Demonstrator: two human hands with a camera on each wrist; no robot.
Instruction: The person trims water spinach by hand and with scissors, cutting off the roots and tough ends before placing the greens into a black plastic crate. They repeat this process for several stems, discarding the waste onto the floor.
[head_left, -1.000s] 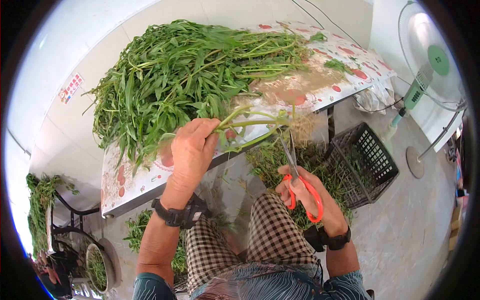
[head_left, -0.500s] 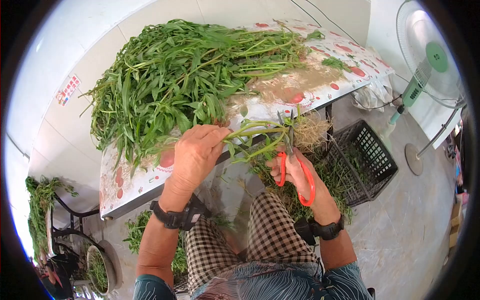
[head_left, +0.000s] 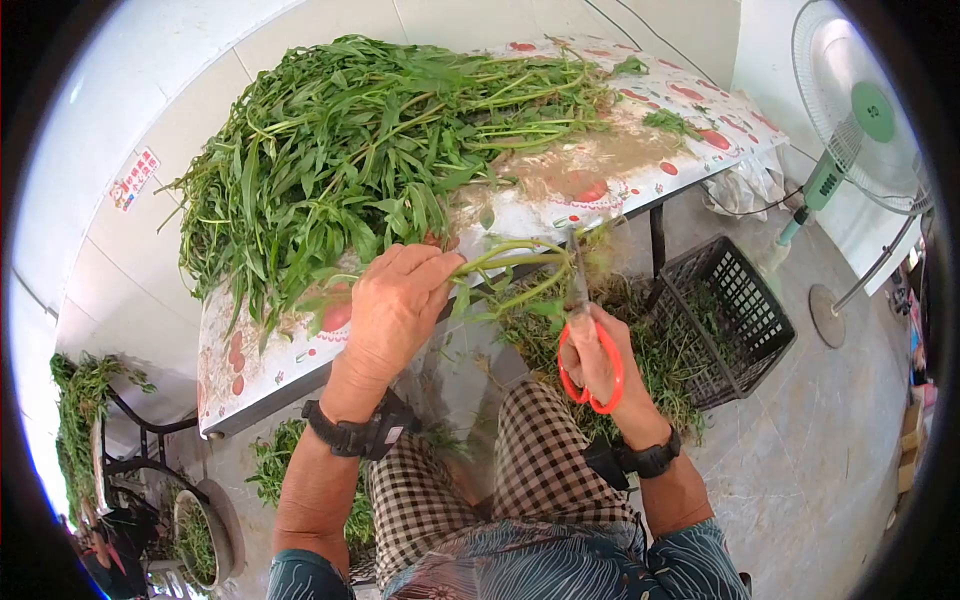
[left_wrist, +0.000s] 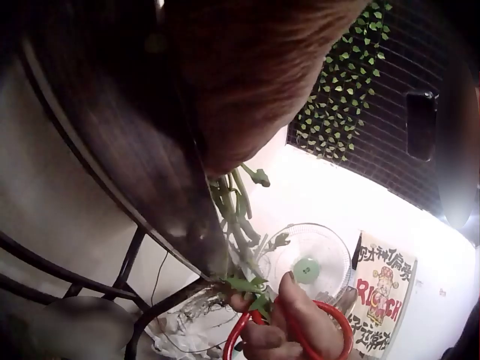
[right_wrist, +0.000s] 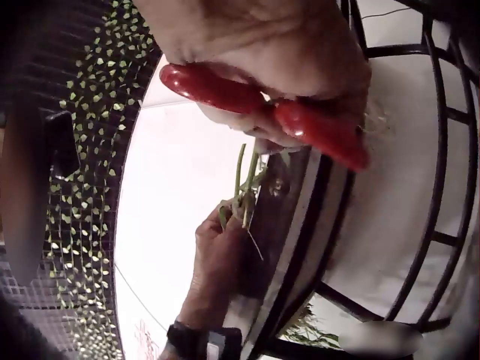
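My left hand (head_left: 398,305) grips a small bunch of green leafy stems (head_left: 520,260) over the table's front edge, their cut-end side pointing right. In my right hand (head_left: 603,350) are red-handled scissors (head_left: 578,288), fingers and thumb through the loops. The blades stand together across the right end of the stems. Just beyond them, pale roots (head_left: 600,255) show as a blur. The right wrist view has the red handles (right_wrist: 319,131) close up, with the left hand (right_wrist: 217,255) pinching the stems further off.
A large heap of leafy stems (head_left: 330,150) covers the left of the table (head_left: 270,370), with soil scattered beside it. Below stand a black plastic crate (head_left: 765,300) and trimmings (head_left: 640,370) on the floor. To the right is a standing fan (head_left: 870,115).
The scissors' blades, spread around the stems half a second ago, have come together. The right hand has dropped slightly, and the root clump has turned blurred. The left hand keeps its hold.
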